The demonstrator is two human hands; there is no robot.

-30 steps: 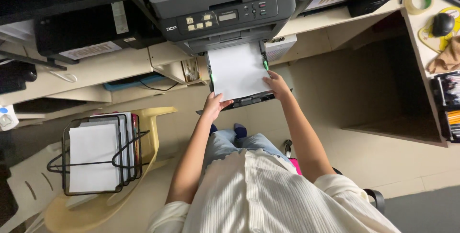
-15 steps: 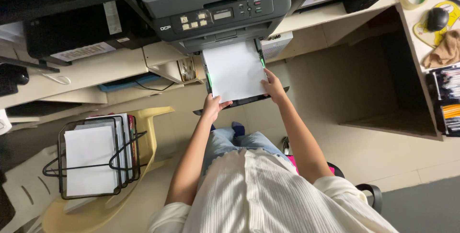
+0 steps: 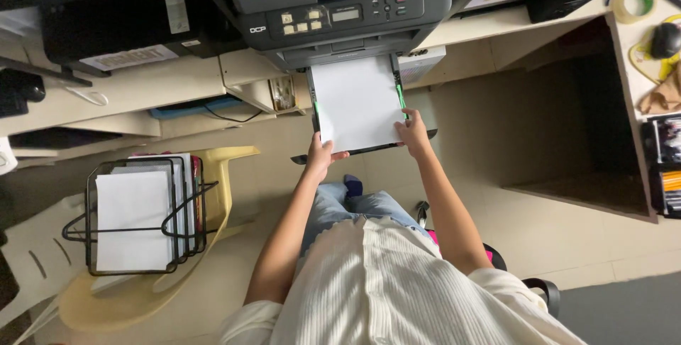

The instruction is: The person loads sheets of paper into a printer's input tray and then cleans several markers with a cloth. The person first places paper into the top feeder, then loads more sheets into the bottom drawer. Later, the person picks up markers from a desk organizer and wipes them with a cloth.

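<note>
White paper stack (image 3: 357, 101) sits in the pulled-out paper tray (image 3: 418, 134) under the grey printer (image 3: 340, 4). Left hand (image 3: 320, 156) pinches the stack's near-left corner, right hand (image 3: 413, 134) is pressed on its near-right corner, fingers spread. Wire rack (image 3: 142, 214) with sheets sits on a yellow chair (image 3: 227, 175).
</note>
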